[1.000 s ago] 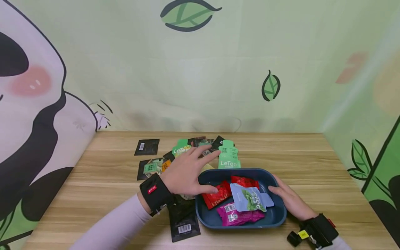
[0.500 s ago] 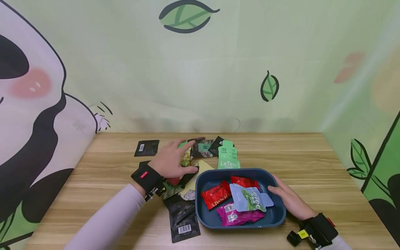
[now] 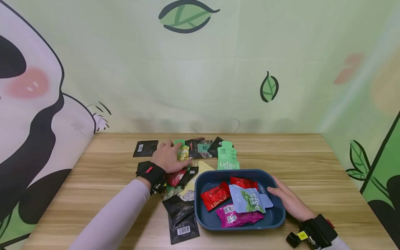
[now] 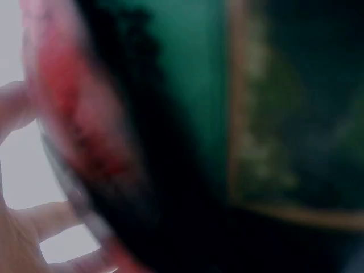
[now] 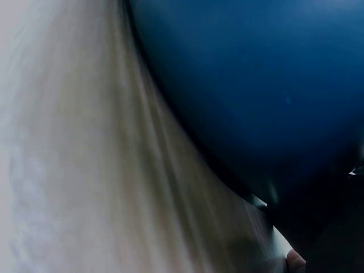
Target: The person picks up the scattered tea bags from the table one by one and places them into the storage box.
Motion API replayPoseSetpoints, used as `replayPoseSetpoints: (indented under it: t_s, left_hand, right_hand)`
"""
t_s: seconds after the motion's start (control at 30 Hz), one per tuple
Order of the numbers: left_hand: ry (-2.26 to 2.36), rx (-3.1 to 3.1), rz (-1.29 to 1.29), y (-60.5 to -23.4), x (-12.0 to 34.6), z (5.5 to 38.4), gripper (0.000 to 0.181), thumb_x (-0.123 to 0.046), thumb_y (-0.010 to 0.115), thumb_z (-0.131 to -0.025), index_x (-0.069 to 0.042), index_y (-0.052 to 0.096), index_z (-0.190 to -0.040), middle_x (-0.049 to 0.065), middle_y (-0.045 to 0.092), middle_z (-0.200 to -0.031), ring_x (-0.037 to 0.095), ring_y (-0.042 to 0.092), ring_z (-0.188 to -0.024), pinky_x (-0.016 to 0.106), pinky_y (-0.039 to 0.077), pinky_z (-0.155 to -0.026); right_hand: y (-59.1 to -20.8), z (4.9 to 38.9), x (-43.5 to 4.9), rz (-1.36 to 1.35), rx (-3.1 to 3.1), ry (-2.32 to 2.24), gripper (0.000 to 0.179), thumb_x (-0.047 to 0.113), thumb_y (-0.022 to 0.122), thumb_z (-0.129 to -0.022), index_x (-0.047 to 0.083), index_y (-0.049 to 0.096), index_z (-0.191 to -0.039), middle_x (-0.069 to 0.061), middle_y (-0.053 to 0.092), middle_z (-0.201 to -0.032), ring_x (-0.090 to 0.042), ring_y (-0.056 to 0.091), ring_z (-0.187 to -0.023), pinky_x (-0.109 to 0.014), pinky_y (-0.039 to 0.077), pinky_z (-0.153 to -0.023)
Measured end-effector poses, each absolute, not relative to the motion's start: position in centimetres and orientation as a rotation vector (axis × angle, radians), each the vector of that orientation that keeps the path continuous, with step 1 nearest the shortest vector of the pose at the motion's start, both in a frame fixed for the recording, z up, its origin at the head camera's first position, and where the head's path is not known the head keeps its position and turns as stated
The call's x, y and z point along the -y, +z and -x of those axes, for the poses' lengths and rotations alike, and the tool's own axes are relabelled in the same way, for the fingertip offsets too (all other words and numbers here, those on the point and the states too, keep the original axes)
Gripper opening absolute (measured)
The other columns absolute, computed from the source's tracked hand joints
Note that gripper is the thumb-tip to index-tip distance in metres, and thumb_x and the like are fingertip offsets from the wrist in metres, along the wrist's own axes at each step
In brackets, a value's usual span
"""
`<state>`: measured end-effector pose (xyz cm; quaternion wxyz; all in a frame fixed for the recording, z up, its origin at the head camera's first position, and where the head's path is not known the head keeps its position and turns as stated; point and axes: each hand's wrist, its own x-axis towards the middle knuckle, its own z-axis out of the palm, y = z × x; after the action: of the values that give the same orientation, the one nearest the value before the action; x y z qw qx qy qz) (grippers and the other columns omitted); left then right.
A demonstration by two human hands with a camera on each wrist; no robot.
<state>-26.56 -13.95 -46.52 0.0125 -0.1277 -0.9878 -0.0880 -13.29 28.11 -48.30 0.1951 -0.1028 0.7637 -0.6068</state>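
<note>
Packets (image 3: pixel 189 175) lie loose and overlapping on the table (image 3: pixel 312 156), around 8 to 11 o'clock of the tub (image 3: pixel 204 218). Over them spreads the person's left hand (image 3: pixel 168 158), thumb extended; no firm grip shows, and the blurred wrist view cannot settle what its fingertips touch. At the tub's 3 o'clock, the right hand (image 3: pixel 290 201) grips the rim, thumb hooked over, probably to keep it steady. Inside, a red packet (image 3: pixel 216 196) sits toward 9 o'clock and a pale-blue packet (image 3: pixel 248 199) overlaps a purple packet (image 3: pixel 239 216) at 6; their uneven lie suggests order hardly matters.
</note>
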Motion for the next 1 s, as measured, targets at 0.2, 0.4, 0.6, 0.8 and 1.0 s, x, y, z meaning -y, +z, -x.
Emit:
replayPoseSetpoints:
  t_s: [0.2, 0.4, 0.6, 0.8, 1.0]
  left_hand:
    - [-0.208, 3.073, 0.405, -46.3, 13.2, 26.8, 0.087, -0.069, 0.055, -0.080, -0.016, 0.051, -0.149, 0.024, 0.051, -0.137, 0.044, 0.051, -0.119, 0.054, 0.045, -0.092]
    - [-0.175, 3.075, 0.385, -46.3, 12.8, 27.1, 0.081, -0.062, 0.058, -0.080, -0.014, 0.054, -0.145, 0.025, 0.054, -0.133, 0.044, 0.054, -0.113, 0.053, 0.046, -0.091]
    - [-0.156, 3.030, 0.390, -46.5, 12.6, 27.4, 0.080, -0.062, 0.060, -0.079, -0.013, 0.057, -0.142, 0.024, 0.057, -0.129, 0.042, 0.057, -0.111, 0.051, 0.046, -0.092]
    - [-0.224, 2.940, 0.431, -46.1, 12.1, 27.5, 0.081, -0.060, 0.060, -0.076, -0.018, 0.054, -0.145, 0.019, 0.058, -0.127, 0.040, 0.059, -0.107, 0.051, 0.049, -0.087]
    - [-0.356, 2.856, 0.549, -44.1, 10.9, 26.7, 0.081, -0.053, 0.061, -0.074, -0.020, 0.051, -0.147, 0.017, 0.056, -0.125, 0.034, 0.059, -0.099, 0.048, 0.052, -0.074]
  right_hand:
    - [-48.2, 13.3, -28.1, 0.284, -2.154, -1.699, 0.073, 0.034, 0.037, -0.105, 0.000, 0.003, -0.161, -0.023, 0.009, -0.164, -0.036, 0.011, -0.148, -0.011, 0.029, -0.100]
    - [-48.3, 13.2, -28.1, 0.268, -2.147, -1.697, 0.074, 0.035, 0.038, -0.105, 0.000, 0.003, -0.161, -0.024, 0.009, -0.164, -0.036, 0.011, -0.148, -0.011, 0.029, -0.099]
    - [-48.3, 13.2, -27.9, 0.244, -2.148, -1.696, 0.075, 0.035, 0.038, -0.105, -0.001, 0.003, -0.160, -0.024, 0.009, -0.164, -0.036, 0.011, -0.148, -0.011, 0.029, -0.098]
    - [-48.3, 13.2, -27.9, 0.262, -2.148, -1.697, 0.073, 0.035, 0.037, -0.105, 0.000, 0.004, -0.161, -0.024, 0.011, -0.164, -0.036, 0.014, -0.147, -0.012, 0.031, -0.099]
    - [-48.3, 13.2, -28.0, 0.280, -2.155, -1.694, 0.073, 0.034, 0.036, -0.106, 0.000, 0.004, -0.161, -0.024, 0.011, -0.164, -0.035, 0.013, -0.147, -0.012, 0.030, -0.100]
